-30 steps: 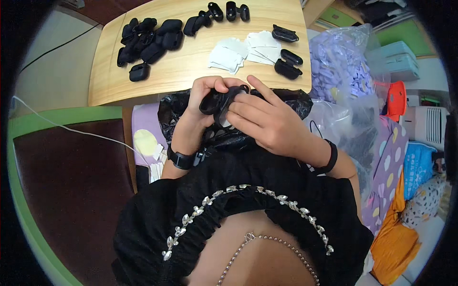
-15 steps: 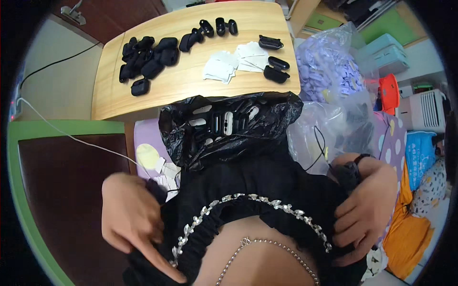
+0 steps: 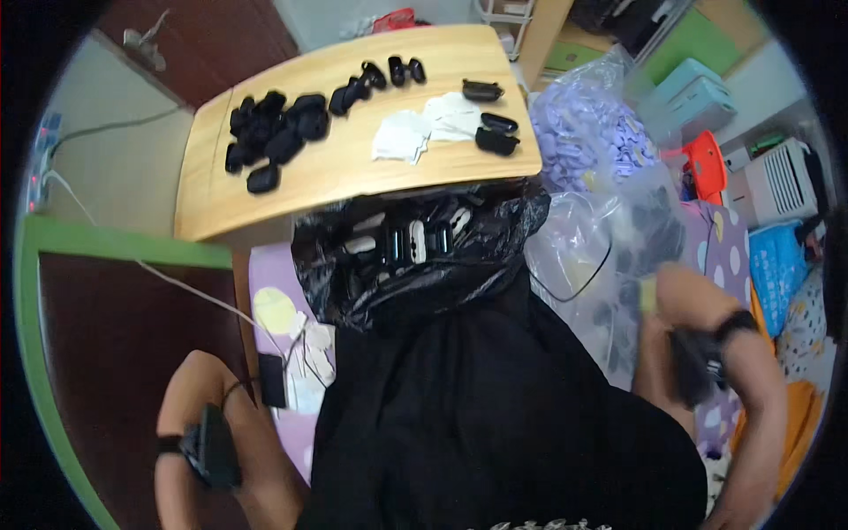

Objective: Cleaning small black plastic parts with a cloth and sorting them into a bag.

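My left hand [image 3: 201, 378] is bent at the wrist over the left edge of the purple bedding, next to a dark panel. A black strapped-on device [image 3: 212, 450] sits at that wrist. My right hand [image 3: 693, 293] is blurred beside the clear plastic bags, with another black device [image 3: 696, 364] strapped at its wrist. The fingers of both hands are hidden or smeared, so I cannot see anything held. Between my arms lies black clothing [image 3: 477, 406]. Against it rests an open black plastic bag [image 3: 495, 256] with black and white earphone cases [image 3: 419, 243] inside.
The wooden table [image 3: 353, 190] bears a pile of black cases [image 3: 283, 141], several single cases and white paper cards [image 3: 402, 135]. At right stands a clear bag of lilac pieces [image 3: 592, 124]. A black box [image 3: 272, 380] with a cable lies on the purple bedding.
Both hands have left the beaded neckline and moved outward to my sides. The neckline has slid down almost out of view, and more black cloth shows.
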{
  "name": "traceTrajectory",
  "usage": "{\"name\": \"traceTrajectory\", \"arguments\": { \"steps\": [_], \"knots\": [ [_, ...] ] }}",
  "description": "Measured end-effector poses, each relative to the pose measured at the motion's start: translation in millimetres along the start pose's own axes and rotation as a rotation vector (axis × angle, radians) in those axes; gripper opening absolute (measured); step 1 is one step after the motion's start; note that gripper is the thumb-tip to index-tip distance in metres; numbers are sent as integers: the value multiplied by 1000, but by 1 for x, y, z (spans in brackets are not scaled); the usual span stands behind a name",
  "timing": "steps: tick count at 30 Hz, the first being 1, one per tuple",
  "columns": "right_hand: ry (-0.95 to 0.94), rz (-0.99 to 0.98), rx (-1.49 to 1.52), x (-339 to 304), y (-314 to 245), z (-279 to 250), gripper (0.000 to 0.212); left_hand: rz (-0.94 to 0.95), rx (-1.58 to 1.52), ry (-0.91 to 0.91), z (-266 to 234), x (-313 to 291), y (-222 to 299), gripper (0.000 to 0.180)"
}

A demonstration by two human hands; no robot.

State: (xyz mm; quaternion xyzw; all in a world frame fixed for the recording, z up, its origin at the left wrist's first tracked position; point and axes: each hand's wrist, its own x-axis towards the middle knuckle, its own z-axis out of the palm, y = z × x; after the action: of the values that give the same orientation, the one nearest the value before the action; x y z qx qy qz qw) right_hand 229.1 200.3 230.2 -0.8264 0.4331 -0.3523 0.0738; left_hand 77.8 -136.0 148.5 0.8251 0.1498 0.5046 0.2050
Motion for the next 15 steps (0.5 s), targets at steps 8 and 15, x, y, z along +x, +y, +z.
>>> {"name": "traceTrajectory", "arguments": {
  "steps": [8,15],
  "knots": [
    [628,194,879,-13,132,0,43,275,-88,325,-5,-9,-30,14],
    [642,108,621,54,203,32,32,-325,-293,353,-58,-48,-23,19]
  ]
}}
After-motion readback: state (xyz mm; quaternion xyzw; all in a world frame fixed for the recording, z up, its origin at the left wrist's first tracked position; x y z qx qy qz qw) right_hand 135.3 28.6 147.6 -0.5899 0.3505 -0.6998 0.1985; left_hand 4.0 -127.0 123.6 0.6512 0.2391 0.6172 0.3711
